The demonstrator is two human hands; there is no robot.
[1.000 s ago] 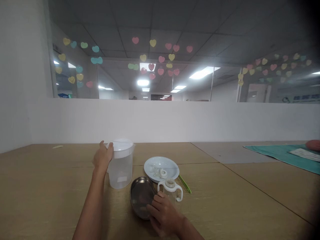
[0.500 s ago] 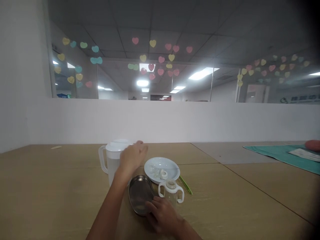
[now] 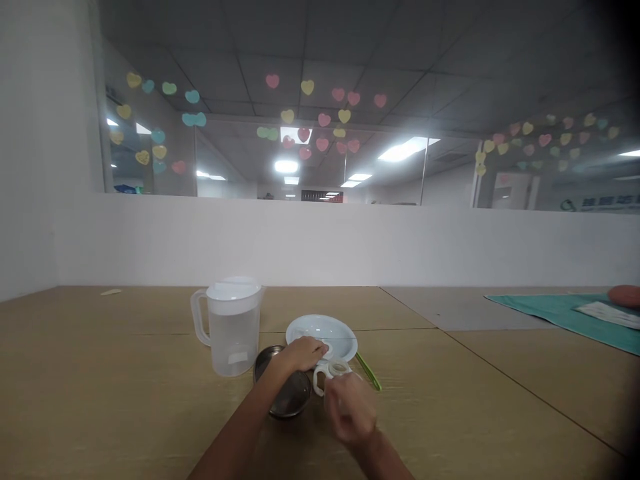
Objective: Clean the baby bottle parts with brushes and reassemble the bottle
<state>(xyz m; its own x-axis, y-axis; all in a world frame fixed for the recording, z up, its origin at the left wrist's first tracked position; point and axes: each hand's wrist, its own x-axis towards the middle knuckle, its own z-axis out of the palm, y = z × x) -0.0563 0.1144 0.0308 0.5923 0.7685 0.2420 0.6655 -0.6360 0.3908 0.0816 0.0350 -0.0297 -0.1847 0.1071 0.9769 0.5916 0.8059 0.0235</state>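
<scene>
One two-handled bottle (image 3: 339,367), lower centre of the frame, mouth up, long axis near upright, visible handle at left. One right hand (image 3: 353,407), before it, fingers curled; grip cannot be told. One left hand (image 3: 305,353), at the plate (image 3: 320,323); state of fingers cannot be told. One metal dish (image 3: 293,399), slanting toward lower right.

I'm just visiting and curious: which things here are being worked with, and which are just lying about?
Likely in use:
two-handled bottle
plate
metal dish
jug
green tool

Seemingly just lying about:
teal cloth
white item
reddish object
pale scrap
</scene>
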